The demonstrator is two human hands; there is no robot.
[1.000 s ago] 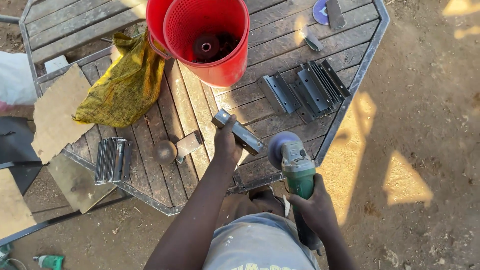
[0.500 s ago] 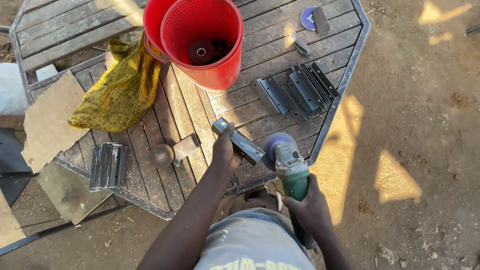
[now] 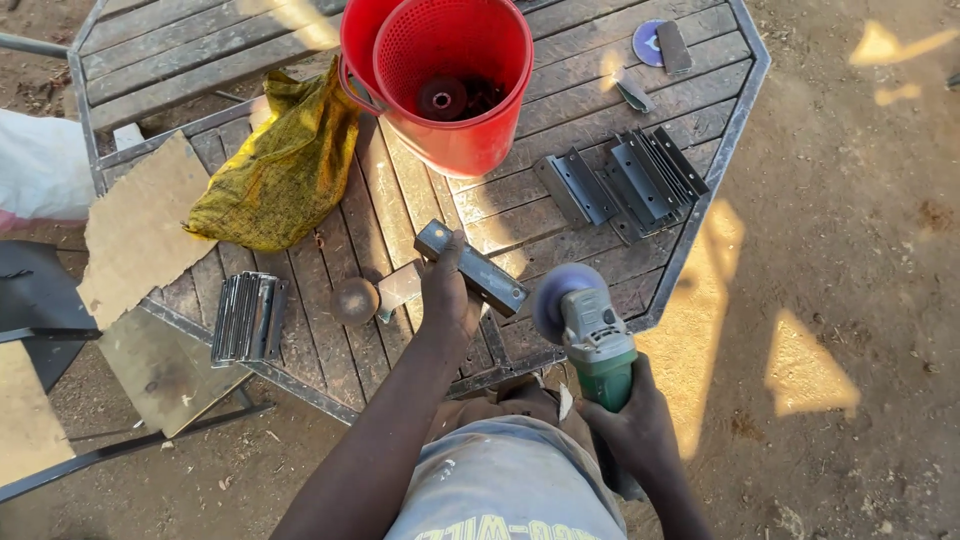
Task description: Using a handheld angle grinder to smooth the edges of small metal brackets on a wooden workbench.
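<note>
Left hand is pressed down, fingers curled, on a short dark rectangular steel bar, which is held flat and aslant on the slatted wooden desk with an octagonal metal frame. Only the two ends of the bar are seen; its middle is covered by the hand. Just to the right, a green-bodied angle grinder is gripped by the right hand, closed round the rear of its body, with the grey grinding disc brought close beside the bar's nearer end; whether disc and bar are touching cannot be told.

Farther back on the desk, a red perforated plastic basket is seen nested in a red bucket, with dark round metal parts lying in its bottom, hard to make out. A crumpled yellow woven sack is laid to the left of it. A row of grey metal brackets is stacked toward the right edge, well apart from the hands, and a bundle of flat steel strips lies at the near left edge. A rusty round disc and a small flat plate are set just beside the left hand. A torn piece of brown cardboard overhangs the left rim. A bluish disc lies at the far corner, partly covered by a dark block. A white bundle at the far left is cut off by the frame edge.
</note>
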